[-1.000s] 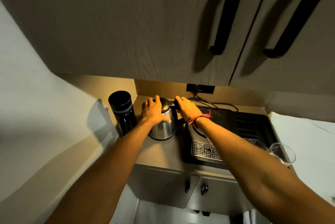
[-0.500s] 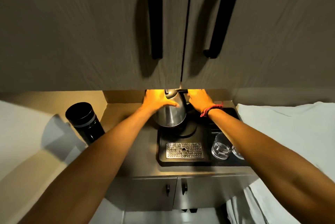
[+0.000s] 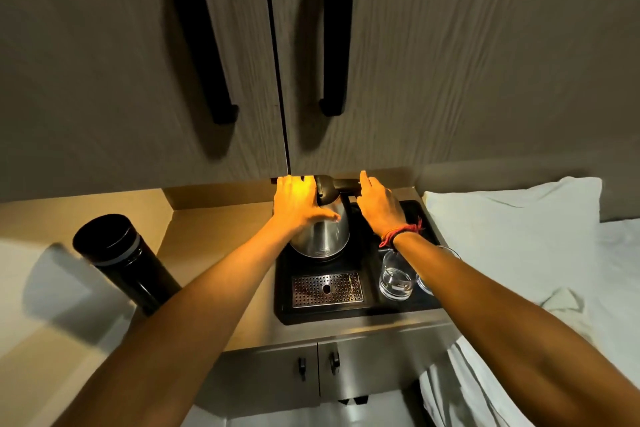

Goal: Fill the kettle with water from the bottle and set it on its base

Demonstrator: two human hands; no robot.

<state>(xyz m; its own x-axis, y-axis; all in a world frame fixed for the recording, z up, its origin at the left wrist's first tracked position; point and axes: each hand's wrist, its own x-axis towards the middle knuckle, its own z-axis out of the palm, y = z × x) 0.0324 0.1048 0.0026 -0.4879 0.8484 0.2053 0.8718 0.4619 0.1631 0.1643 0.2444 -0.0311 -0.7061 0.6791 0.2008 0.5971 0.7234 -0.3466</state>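
The steel kettle (image 3: 323, 236) with a black lid and handle stands on the back left of the black tray (image 3: 356, 314), over where its base lies; the base itself is hidden beneath it. My left hand (image 3: 298, 205) is pressed against the kettle's left side and top. My right hand (image 3: 379, 205) grips the black handle at the kettle's upper right. The black cylindrical bottle (image 3: 117, 253) stands capped on the counter at the left, well apart from both hands.
Wall cupboard doors with long black handles (image 3: 332, 28) hang just above the kettle. On the tray are a metal drip grate (image 3: 327, 290) and two glasses (image 3: 394, 279) under my right forearm. White bedding (image 3: 519, 236) lies to the right; low cupboard doors are below.
Both hands have carried the kettle from the counter beside the bottle rightward onto the tray and lowered it there. The camera view has swung right.
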